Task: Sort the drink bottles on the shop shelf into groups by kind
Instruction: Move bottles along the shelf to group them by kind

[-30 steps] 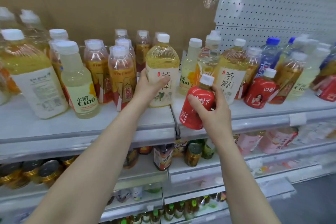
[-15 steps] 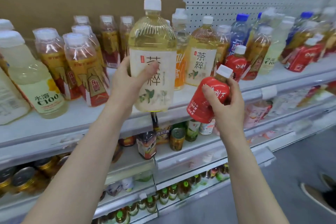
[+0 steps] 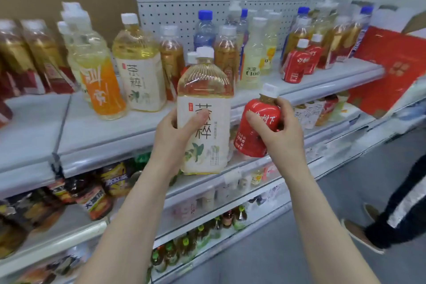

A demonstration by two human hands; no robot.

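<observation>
My left hand (image 3: 178,131) grips a large pale-yellow tea bottle (image 3: 205,90) with a white label, held upright in front of the shelf edge. My right hand (image 3: 280,132) grips a small red-wrapped bottle (image 3: 255,122) with a white cap, tilted slightly, just right of the big one. A matching large tea bottle (image 3: 139,69) stands on the grey shelf (image 3: 92,129). Two more small red bottles (image 3: 297,64) stand further right on that shelf.
An orange-labelled bottle (image 3: 101,85), amber tea bottles (image 3: 171,57), blue-capped water bottles (image 3: 204,27) and pale C100 bottles (image 3: 252,60) crowd the shelf. A red box (image 3: 391,71) leans at right. Lower shelves hold cans and small bottles. A person's legs (image 3: 396,214) stand at right.
Both hands have carried their bottles rightward along the shelf, the large tea bottle lifted off it. The view has swung right, bringing the red box and a person's legs into sight.
</observation>
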